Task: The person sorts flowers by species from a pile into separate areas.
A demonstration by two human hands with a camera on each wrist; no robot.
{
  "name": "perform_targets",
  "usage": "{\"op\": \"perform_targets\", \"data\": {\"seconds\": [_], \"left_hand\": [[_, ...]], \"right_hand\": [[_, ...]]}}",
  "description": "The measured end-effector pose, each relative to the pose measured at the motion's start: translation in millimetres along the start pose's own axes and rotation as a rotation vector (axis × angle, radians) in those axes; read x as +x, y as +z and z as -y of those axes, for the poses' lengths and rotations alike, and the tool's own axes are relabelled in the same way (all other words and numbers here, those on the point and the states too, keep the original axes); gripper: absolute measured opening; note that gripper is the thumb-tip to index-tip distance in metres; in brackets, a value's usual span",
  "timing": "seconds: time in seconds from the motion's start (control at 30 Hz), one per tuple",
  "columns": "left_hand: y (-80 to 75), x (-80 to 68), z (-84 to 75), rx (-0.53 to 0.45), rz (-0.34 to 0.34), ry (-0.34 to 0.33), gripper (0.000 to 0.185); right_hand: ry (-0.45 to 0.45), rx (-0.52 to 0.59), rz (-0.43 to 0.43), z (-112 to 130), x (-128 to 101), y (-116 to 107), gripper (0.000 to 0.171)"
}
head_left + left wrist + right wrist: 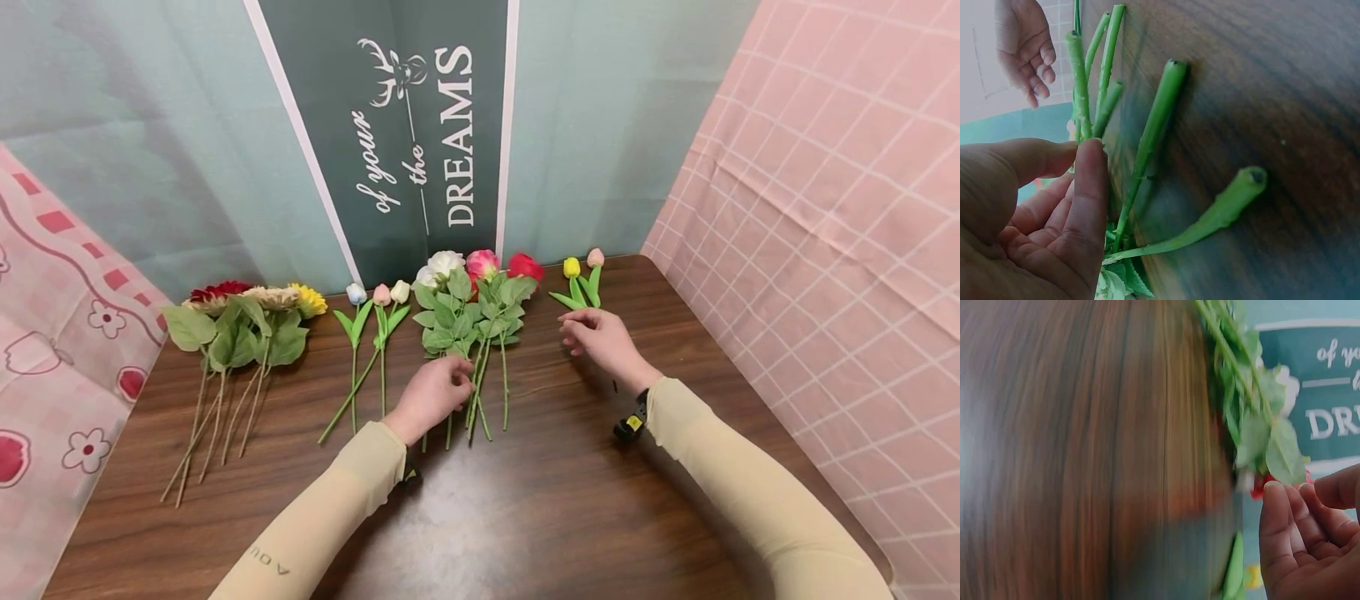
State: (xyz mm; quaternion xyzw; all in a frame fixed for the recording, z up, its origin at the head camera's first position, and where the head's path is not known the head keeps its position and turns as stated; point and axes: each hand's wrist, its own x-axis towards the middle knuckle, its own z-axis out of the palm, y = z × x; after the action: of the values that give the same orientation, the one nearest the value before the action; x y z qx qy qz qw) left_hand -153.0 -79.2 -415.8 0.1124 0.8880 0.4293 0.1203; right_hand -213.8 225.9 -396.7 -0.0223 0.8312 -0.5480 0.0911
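My left hand (433, 396) is at the stems of a middle bunch of leafy artificial flowers with white (446, 264), pink (482, 264) and red (526, 267) rose-like heads. In the left wrist view its thumb and index finger pinch around a green flower stem (1079, 81); other stems (1160, 106) lie around it, their cut ends toward the camera. To the right, my right hand (603, 342) hovers above the table with fingers loosely bent and nothing in them. Just beyond it are a yellow tulip (572, 267) and a pink tulip (596, 258), their lower stems hidden.
Left of the middle bunch lie blue (356, 293), pink (381, 294) and white (401, 292) tulips, two stems crossing. A bunch of larger flowers (270, 298) lies at the far left of the wooden table (540, 517). Cloth hangings (600, 125) stand behind and at both sides.
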Motion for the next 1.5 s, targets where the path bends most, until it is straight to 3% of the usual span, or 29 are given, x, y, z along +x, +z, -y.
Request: {"op": "perform_targets", "data": {"seconds": [0.27, 0.6, 0.67, 0.77, 0.93, 1.03, 1.17, 1.5], "left_hand": [[-0.2, -3.1, -11.9, 0.183, -0.064, 0.1, 0.033], [11.3, -6.0, -24.6, 0.377, -0.065, 0.211, 0.036], [13.5, -6.8, -29.7, 0.43, -0.062, 0.273, 0.039], [19.8, -7.9, -40.1, 0.538, -0.037, 0.419, 0.046], [39.9, -11.6, -56.9, 0.687, 0.071, 0.684, 0.056], [52.9, -15.1, -62.8, 0.73, 0.114, 0.791, 0.056], [64.7, -18.4, -67.0, 0.752, 0.131, 0.833, 0.054], [72.9, -21.5, -64.2, 0.733, 0.166, 0.82, 0.053]], "right_hand": [[0.036, -0.096, -0.139, -28, 12, -38, 0.04], [0.056, -0.207, -0.151, -39, 19, -62, 0.037], [0.06, -0.266, -0.14, -39, 23, -65, 0.036], [0.058, -0.399, -0.121, -37, 33, -69, 0.032], [0.033, -0.597, -0.074, -33, 49, -67, 0.023], [0.033, -0.676, 0.001, -31, 55, -62, 0.02], [0.028, -0.767, 0.051, -29, 57, -59, 0.019], [0.039, -0.826, -0.007, -34, 47, -79, 0.033]]}}
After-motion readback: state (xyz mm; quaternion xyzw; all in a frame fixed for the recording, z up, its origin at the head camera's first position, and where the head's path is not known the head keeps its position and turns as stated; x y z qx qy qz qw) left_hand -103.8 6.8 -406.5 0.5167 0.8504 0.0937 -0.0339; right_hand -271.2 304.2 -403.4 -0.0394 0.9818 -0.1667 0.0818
